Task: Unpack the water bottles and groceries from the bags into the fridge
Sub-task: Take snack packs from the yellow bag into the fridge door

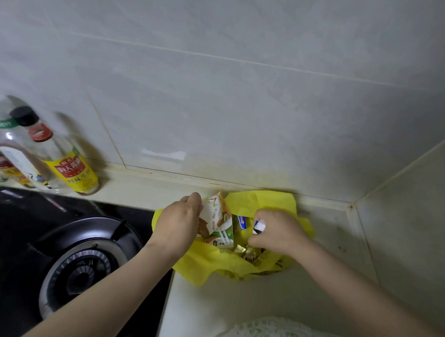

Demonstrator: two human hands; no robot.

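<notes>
Thin yellow plastic bag (259,200), crinkled, with a soft sheen, on a pale countertop (223,310) that looks smooth and stone-like. In the bag are a carton (215,215) of smooth printed paperboard, a small packet (259,225) with a glossy white and blue skin, and shiny gold foil wrappers (242,249). Wall tiles (212,91) are glazed and glossy. The hob (12,218) is glossy black, and its burner ring (51,275) looks like dull metal. Clear bottles (60,151) carry glossy labels.

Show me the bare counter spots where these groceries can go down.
Bare counter lies between the yellow bag and the white bag, and along the wall between the soy sauce bottle and the yellow bag. Crowded: inside that bag, and the stove beside it.
</notes>
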